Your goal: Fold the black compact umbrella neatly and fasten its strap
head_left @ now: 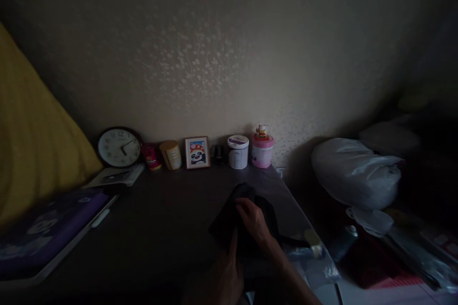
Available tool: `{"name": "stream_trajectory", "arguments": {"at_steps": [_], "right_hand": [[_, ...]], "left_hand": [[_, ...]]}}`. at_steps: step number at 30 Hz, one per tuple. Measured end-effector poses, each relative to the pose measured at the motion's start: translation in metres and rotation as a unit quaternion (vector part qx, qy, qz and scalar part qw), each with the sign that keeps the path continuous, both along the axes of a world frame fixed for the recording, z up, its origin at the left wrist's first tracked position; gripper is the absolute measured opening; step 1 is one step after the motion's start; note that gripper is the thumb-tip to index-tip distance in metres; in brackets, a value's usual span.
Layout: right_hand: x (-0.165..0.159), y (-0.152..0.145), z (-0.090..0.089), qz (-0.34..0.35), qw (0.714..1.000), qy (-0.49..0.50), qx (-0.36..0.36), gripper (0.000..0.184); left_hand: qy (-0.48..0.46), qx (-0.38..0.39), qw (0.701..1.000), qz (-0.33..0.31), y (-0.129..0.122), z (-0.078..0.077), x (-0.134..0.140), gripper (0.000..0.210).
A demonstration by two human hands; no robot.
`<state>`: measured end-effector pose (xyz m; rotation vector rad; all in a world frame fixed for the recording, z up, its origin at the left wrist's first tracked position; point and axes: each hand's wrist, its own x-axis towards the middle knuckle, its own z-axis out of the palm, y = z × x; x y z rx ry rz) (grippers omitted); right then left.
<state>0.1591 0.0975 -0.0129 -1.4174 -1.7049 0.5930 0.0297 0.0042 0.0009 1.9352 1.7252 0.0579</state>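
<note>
A soft black cloth item [223, 224] lies bunched on the right part of the dark table, with a thin strap-like strip [295, 241] running off to its right. Its exact kind is lost in the dim light. My right hand [255, 221] is closed on the upper part of it, fingertips pinched together on the fabric. Lower down, my left hand [227, 274] holds its near edge, one digit stretched over the cloth. The remaining fingers of that hand are dark and mostly hidden.
Along the wall stand a round clock [119, 147], a red container [151, 156], a tan canister [171, 155], a framed panda picture [197, 152], a white tub [238, 152] and a pink tub [262, 151]. A purple case [53, 228] lies left; a white bag [358, 171] sits beyond the table's right edge.
</note>
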Motion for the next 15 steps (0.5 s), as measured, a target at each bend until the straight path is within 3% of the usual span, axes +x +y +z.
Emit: {"name": "stream_trajectory", "arguments": {"at_steps": [6, 10, 15], "right_hand": [[0.017, -0.014, -0.021, 0.054, 0.982, -0.129, 0.125, 0.022], [0.024, 0.010, -0.036, 0.053, 0.973, -0.177, 0.139, 0.025], [0.040, 0.057, -0.047, 0.022, 0.970, -0.195, 0.145, 0.029]], "left_hand": [[0.024, 0.023, 0.999, 0.005, 0.001, -0.014, 0.003, 0.054], [0.023, 0.024, 0.999, 0.008, 0.002, -0.013, 0.005, 0.054], [0.054, 0.019, 0.998, 0.029, 0.000, 0.001, 0.006, 0.058]]}}
